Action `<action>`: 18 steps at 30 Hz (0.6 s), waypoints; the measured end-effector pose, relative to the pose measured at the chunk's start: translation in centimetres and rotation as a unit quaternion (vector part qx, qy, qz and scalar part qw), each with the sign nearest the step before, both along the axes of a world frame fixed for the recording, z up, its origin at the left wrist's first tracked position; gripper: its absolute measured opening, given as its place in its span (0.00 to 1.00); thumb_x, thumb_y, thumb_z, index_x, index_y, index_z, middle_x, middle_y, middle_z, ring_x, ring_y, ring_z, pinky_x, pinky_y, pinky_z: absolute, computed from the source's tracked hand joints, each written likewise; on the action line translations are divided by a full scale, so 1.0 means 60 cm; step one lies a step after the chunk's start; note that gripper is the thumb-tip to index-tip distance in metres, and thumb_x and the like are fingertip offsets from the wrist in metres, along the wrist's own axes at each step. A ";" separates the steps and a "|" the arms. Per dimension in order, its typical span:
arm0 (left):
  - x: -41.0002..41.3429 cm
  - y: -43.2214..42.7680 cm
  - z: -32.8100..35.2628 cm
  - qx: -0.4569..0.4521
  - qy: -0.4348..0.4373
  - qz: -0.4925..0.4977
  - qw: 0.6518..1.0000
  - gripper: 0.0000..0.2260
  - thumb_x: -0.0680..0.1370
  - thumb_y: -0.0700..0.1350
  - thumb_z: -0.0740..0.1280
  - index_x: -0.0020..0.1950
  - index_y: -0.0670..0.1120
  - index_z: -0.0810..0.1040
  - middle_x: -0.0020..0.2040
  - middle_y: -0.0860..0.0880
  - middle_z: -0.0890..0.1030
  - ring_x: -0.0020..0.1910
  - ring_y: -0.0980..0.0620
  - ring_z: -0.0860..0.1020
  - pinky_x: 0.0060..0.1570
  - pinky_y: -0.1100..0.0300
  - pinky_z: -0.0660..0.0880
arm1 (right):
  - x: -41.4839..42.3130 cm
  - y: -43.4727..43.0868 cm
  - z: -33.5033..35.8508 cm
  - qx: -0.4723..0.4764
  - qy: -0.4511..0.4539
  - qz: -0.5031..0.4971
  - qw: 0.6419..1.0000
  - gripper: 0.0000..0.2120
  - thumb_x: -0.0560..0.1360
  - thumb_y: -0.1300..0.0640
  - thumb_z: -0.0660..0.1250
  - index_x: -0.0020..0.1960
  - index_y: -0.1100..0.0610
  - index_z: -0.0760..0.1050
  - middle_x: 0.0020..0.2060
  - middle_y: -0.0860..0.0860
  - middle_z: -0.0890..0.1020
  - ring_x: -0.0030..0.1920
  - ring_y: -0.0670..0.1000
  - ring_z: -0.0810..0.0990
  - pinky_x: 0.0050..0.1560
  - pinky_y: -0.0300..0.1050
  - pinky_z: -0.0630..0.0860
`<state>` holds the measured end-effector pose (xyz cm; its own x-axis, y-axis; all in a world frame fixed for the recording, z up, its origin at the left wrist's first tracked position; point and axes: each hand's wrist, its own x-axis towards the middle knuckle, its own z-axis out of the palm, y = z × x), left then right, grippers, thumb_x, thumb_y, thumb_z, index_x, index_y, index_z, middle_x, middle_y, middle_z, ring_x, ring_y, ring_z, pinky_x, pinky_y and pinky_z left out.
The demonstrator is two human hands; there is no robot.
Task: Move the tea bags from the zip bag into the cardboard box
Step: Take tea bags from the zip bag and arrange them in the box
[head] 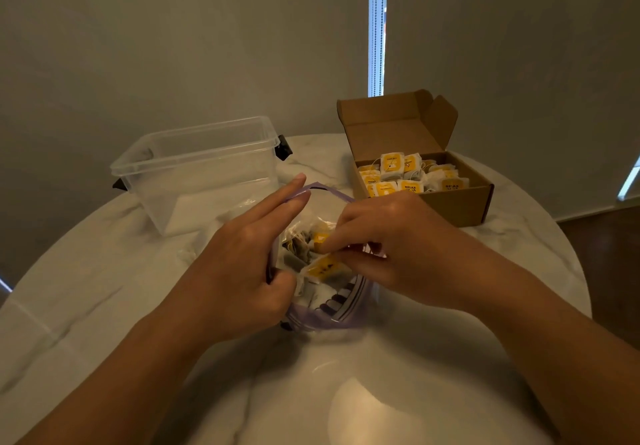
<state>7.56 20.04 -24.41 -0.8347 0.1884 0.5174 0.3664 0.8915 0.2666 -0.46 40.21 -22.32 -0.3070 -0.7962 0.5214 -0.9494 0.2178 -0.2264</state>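
Holding the zip bag (329,313) open with my left hand (242,264): the fingers lie straight along the far-left rim and the thumb hooks the near rim. That spreads the mouth so my other hand can get in. My right hand (384,237) is inside the mouth, fingers curled, with the tips pinching one tea bag (323,268) at its right end.

- The tea bag sits at the mouth, above the loose heap still in the zip bag, not yet clear of the rim.
- Its yellow face is turned up toward me. Its long axis slants from near-left to far-right, the far end at my fingertips.
- The zip bag rests on the table (381,392) just in front of me, mouth up, and the opening's long axis runs away from me.
- The box (450,202) stands to the far right with its lid propped back, so the carry is short. Many tea bags already lie in it (408,174), so I judge the job well along.
- A clear tub (194,167) sits to the far left, apart from all this.
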 end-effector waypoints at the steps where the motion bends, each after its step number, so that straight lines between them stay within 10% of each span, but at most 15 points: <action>1: 0.000 0.000 0.000 0.001 0.001 0.000 1.000 0.36 0.67 0.42 0.65 0.77 0.46 0.66 0.79 0.56 0.62 0.60 0.42 0.61 0.42 0.82 0.66 | 0.001 0.007 -0.002 -0.023 -0.038 -0.010 0.999 0.08 0.73 0.58 0.73 0.51 0.52 0.84 0.42 0.45 0.84 0.39 0.42 0.80 0.38 0.33 0.77; 9: 0.001 0.001 -0.001 0.002 0.010 -0.001 1.000 0.36 0.67 0.43 0.64 0.77 0.48 0.66 0.79 0.59 0.61 0.62 0.42 0.62 0.46 0.69 0.75 | -0.005 0.056 0.006 -0.165 -0.348 -0.011 0.923 0.07 0.73 0.63 0.69 0.49 0.57 0.83 0.42 0.48 0.86 0.44 0.47 0.85 0.41 0.38 0.81; 13: 0.000 -0.002 -0.004 0.011 0.009 -0.002 1.000 0.36 0.67 0.43 0.64 0.77 0.49 0.66 0.78 0.61 0.60 0.62 0.42 0.64 0.49 0.58 0.77 | -0.021 0.073 0.015 -0.238 -0.404 -0.016 0.883 0.08 0.70 0.63 0.70 0.49 0.59 0.82 0.43 0.52 0.86 0.45 0.51 0.86 0.39 0.40 0.81; 18: -0.003 -0.005 -0.010 0.010 0.014 0.001 1.000 0.36 0.68 0.44 0.65 0.78 0.51 0.65 0.78 0.64 0.59 0.63 0.43 0.63 0.43 0.71 0.71 | -0.093 0.106 0.053 -0.323 -0.383 -0.079 0.862 0.08 0.69 0.58 0.70 0.48 0.57 0.82 0.42 0.54 0.86 0.45 0.54 0.86 0.41 0.46 0.83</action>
<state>7.39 19.72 -25.02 -0.8202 0.1762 0.5442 0.3718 0.8872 0.2731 -6.02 46.59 -19.16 -0.8356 -0.3331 0.4368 -0.4381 -0.0757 -0.8957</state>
